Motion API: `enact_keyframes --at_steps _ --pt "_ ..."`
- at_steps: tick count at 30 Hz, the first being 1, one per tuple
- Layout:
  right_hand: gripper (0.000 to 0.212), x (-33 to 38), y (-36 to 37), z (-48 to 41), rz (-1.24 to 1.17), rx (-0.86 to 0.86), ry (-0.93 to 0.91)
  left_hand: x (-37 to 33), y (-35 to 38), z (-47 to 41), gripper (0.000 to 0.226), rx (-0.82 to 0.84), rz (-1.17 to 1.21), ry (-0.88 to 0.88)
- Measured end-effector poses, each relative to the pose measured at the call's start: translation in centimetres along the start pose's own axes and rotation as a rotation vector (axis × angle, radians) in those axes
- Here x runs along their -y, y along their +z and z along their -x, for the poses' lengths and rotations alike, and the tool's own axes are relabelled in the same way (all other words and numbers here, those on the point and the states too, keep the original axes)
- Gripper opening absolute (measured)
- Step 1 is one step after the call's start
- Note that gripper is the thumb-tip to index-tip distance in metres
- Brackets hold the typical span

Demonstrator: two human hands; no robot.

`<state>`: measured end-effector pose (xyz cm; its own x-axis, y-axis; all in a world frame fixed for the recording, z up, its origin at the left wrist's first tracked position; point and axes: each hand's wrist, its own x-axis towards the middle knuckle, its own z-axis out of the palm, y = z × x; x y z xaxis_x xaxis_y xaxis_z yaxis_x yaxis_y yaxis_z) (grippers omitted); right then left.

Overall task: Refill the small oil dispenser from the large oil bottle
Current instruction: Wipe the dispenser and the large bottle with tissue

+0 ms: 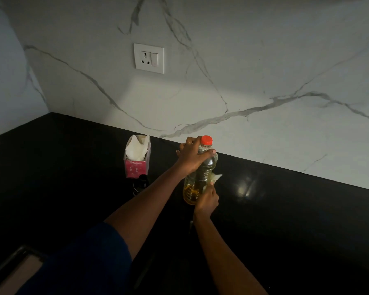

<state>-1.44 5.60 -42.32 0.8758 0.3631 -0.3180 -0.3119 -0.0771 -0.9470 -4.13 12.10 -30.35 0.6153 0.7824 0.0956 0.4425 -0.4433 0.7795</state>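
Oil fills only the lower part of the large oil bottle (198,177), which stands capped on the black counter (285,209). My left hand (193,155) grips its shoulder; my right hand (207,200) presses a tissue (216,177) against its side. The small oil dispenser (140,184) sits just left, near the tissue box (136,156). Judging by the wiping, pouring looks finished and only cleanup remains.

To your right of the large oil bottle (200,177) the black table (285,209) lies open up to the marble wall (243,81). On your left, the tissue box (137,158) and a small dark dispenser (140,184) (barely visible) crowd the way.
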Motion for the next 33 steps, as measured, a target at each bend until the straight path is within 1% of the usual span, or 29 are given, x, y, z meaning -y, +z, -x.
enact_keyframes --at_steps 2,4,6,8,14,16,17,19,20,21,23,27,30,31,33 --pt "0.035 -1.6 -0.4 0.0 0.019 -0.023 0.097 0.0 0.1 0.0 0.054 -0.005 -0.002 0.006" --pt "0.037 -2.2 -0.7 0.7 0.039 -0.02 0.137 -0.1 0.1 0.0 0.055 -0.023 0.02 0.032" --pt "0.039 -2.1 -0.6 1.1 0.028 -0.029 0.124 0.0 -0.1 0.0 0.057 -0.031 0.156 0.06" --pt "0.04 -0.8 -0.3 1.2 -0.026 -0.032 0.059 0.2 -0.1 0.0 0.057 -0.042 0.282 0.067" --pt "0.034 5.7 0.0 0.8 -0.137 0.006 -0.321 0.3 -0.7 0.1 0.046 -0.073 0.329 0.061" --pt "0.033 7.6 0.1 -0.1 -0.132 0.047 -0.392 0.3 -0.7 0.0 0.047 -0.048 0.371 0.04" --pt "0.032 8.3 0.1 -0.7 -0.112 0.098 -0.404 0.3 -0.6 -0.1 0.052 -0.035 0.378 0.027" --pt "0.031 9.3 -0.1 -1.9 -0.093 0.251 -0.38 0.1 0.0 -0.2 0.067 -0.023 0.354 -0.015" --pt "0.031 9.6 -0.4 -2.4 -0.102 0.321 -0.354 -0.1 0.2 -0.3 0.071 -0.024 0.344 -0.044" --pt "0.032 9.5 -0.6 -2.8 -0.108 0.37 -0.325 -0.4 0.5 -0.4 0.071 -0.028 0.337 -0.071" --pt "0.036 8.5 -1.2 -3.2 -0.037 0.403 -0.263 -0.7 0.6 -0.5 0.068 -0.034 0.295 -0.096" --pt "0.032 4.2 -2.1 -3.8 0.051 0.416 -0.118 -0.5 0.5 -0.7 0.069 -0.043 0.159 -0.092" --pt "0.031 2.1 -2.3 -3.2 0.199 0.35 -0.035 -0.2 0.4 -0.9 0.082 -0.028 0.249 -0.091" --pt "0.031 1.5 -2.3 -3.1 0.241 0.31 -0.018 -0.3 0.4 -0.7 0.081 -0.026 0.286 -0.092" --pt "0.033 0.9 -2.3 -2.4 0.267 0.229 0.027 -0.3 0.2 -0.5 0.067 -0.024 0.354 -0.086"
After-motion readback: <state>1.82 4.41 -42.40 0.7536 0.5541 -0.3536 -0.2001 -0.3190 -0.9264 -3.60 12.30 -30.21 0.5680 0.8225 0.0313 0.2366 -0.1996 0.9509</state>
